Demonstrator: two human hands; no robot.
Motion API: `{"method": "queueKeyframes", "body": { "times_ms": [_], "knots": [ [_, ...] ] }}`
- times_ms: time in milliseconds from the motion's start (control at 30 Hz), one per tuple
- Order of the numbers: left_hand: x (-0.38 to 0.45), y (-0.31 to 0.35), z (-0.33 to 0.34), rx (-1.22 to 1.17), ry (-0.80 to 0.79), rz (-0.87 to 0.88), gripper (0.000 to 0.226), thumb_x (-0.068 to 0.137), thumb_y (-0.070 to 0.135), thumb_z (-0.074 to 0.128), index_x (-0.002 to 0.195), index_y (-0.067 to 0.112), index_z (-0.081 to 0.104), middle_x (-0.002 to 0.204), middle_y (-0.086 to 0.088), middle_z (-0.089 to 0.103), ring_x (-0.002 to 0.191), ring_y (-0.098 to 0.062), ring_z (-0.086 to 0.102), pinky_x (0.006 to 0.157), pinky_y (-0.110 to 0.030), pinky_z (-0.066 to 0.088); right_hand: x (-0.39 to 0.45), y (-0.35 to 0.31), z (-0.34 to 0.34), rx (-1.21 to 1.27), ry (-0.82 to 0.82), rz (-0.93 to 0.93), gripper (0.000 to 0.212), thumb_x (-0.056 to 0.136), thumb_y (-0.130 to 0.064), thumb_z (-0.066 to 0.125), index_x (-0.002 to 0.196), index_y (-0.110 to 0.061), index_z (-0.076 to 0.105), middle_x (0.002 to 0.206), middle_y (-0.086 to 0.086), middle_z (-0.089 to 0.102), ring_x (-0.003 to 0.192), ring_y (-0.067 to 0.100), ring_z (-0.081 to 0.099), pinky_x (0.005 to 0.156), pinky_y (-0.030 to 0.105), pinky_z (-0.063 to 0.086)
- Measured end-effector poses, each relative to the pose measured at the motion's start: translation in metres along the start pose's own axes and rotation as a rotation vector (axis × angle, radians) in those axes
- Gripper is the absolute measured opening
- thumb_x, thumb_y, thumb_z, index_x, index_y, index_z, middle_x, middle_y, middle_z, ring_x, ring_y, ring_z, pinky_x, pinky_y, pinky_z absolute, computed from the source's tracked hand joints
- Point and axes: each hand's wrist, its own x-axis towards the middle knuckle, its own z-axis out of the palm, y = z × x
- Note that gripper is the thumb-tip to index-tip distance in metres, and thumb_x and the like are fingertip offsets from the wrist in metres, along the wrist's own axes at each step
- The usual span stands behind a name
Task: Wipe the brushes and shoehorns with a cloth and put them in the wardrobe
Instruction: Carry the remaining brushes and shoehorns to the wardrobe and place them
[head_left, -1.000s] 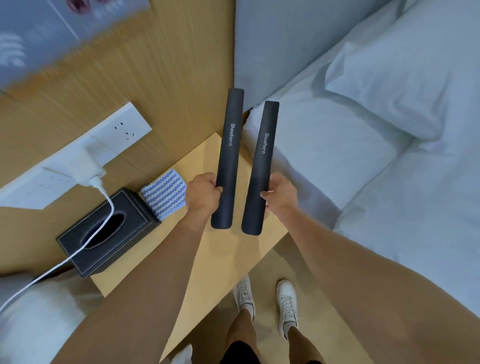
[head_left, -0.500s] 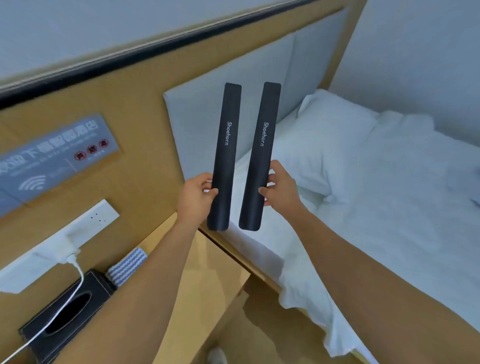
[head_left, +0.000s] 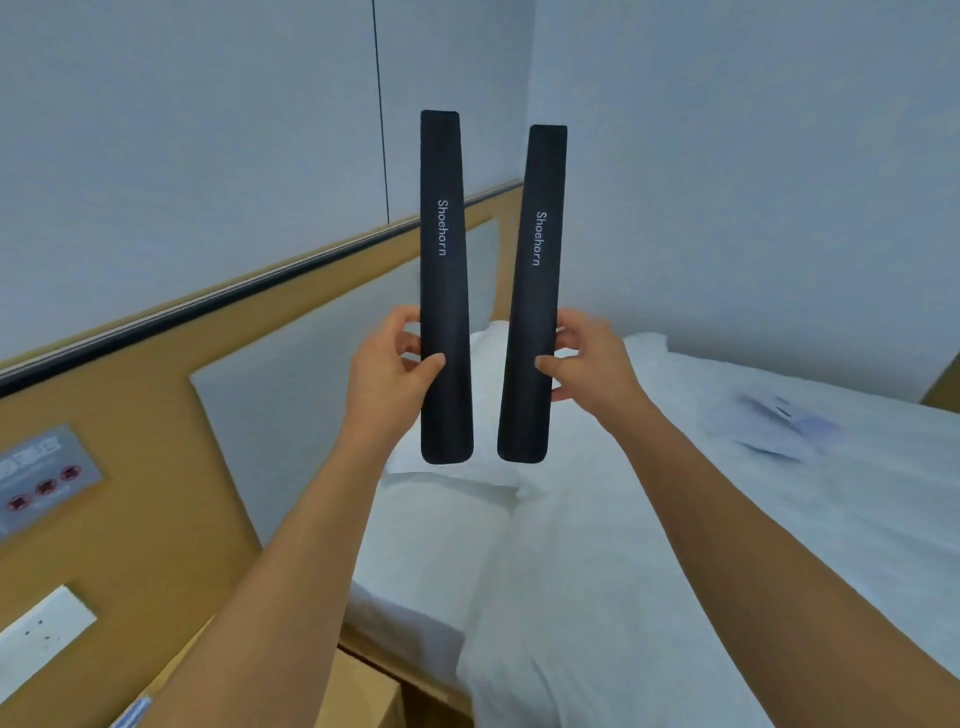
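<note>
Step in hand, as judged from the frame: carrying both shoehorns toward storage. No cloth is in either hand, and the wardrobe is not in view, so whether wiping is complete cannot be confirmed.

The left hand (head_left: 389, 371) pinches the left shoehorn (head_left: 444, 291) between the thumb on the front face and the fingers curled behind it. The right hand (head_left: 587, 358) pinches the right shoehorn (head_left: 532, 296) in the same manner. Both grips sit on the lower half of each item. The shoehorns stand upright at the centre of the frame, side by side and apart (a narrow gap separates them, closest at the bottom ends).

Appearance: each shoehorn is a long, slim, matte black strip, slightly wider at the rounded lower end, with the word "Shoehorn" printed in white along its length. No dust or marks are discernible at this resolution.

Surroundings: a bed (head_left: 675, 519) with white linen fills the lower right of the frame; a padded headboard (head_left: 291, 395) set in wood panelling runs along the left. A corner of the wooden worktop (head_left: 363, 691) shows at the bottom edge.

Next move, as judged: locate the wardrobe, turn toward it, and keep both pinch grips firm, since the long upper sections could swing and strike a wall or door.
</note>
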Motion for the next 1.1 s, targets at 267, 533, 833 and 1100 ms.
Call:
{"method": "queueKeyframes", "body": {
  "times_ms": [267,533,833,1100],
  "knots": [
    [-0.005,0.106,0.079,-0.183,-0.141,0.230,0.033,0.089,0.024,0.071,0.113,0.037,0.052,0.093,0.019,0.062,0.079,-0.003,0.064,0.067,-0.021,0.057,-0.046,-0.011,-0.138,-0.037,0.264,-0.003,0.028,0.091,-0.004,0.065,0.116,-0.015,0.065,0.103,0.007,0.071,0.095,0.025,0.070,0.067,0.044,0.064],
    [-0.012,0.178,0.144,-0.371,-0.362,0.361,0.034,0.090,0.019,0.070,0.119,0.025,0.055,0.101,-0.001,0.069,0.084,-0.019,0.069,0.077,-0.046,0.061,-0.093,-0.022,-0.230,-0.143,0.516,0.021,0.023,0.090,-0.005,0.064,0.110,-0.017,0.066,0.094,0.004,0.072,0.087,0.024,0.072,0.062,0.042,0.064],
    [-0.035,0.242,0.201,-0.519,-0.609,0.512,0.032,0.089,0.020,0.071,0.113,0.032,0.054,0.094,0.008,0.068,0.078,-0.012,0.069,0.072,-0.031,0.061,-0.167,-0.029,-0.284,-0.249,0.795,0.157,0.027,0.092,-0.003,0.065,0.116,-0.016,0.064,0.096,0.005,0.072,0.089,0.024,0.072,0.064,0.044,0.064],
    [-0.116,0.293,0.244,-0.686,-0.870,0.632,0.032,0.089,0.019,0.071,0.113,0.030,0.054,0.105,0.007,0.068,0.087,-0.013,0.068,0.078,-0.036,0.061,-0.286,-0.037,-0.307,-0.351,1.075,0.323,0.026,0.089,-0.002,0.067,0.104,-0.023,0.068,0.089,0.003,0.071,0.083,0.018,0.071,0.057,0.035,0.062]
  ]
}}
